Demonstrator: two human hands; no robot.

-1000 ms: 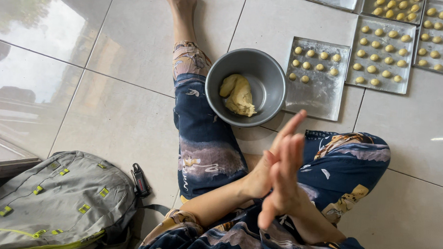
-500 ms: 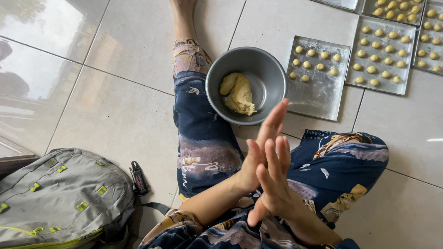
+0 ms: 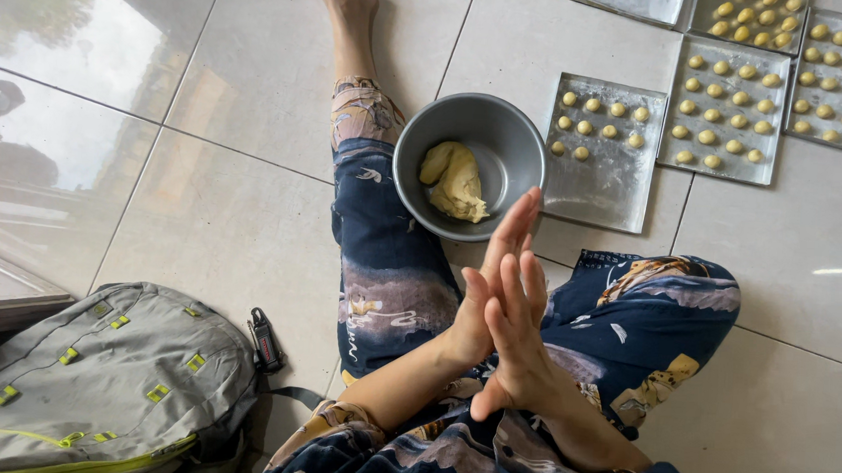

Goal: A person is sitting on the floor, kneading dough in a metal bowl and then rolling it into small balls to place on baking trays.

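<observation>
The left hand (image 3: pixel 483 301) and right hand (image 3: pixel 521 340) are pressed palm to palm, fingers straight and pointing up and away from the body, above the lap. Whatever sits between the palms is hidden. Just beyond the fingertips, a round grey metal bowl (image 3: pixel 511 136) rests on the tiled floor, holding a pale yellow lump of dough (image 3: pixel 454 179).

No packages, labels, signs or screens are showing anywhere in this view of the tiled floor.
</observation>
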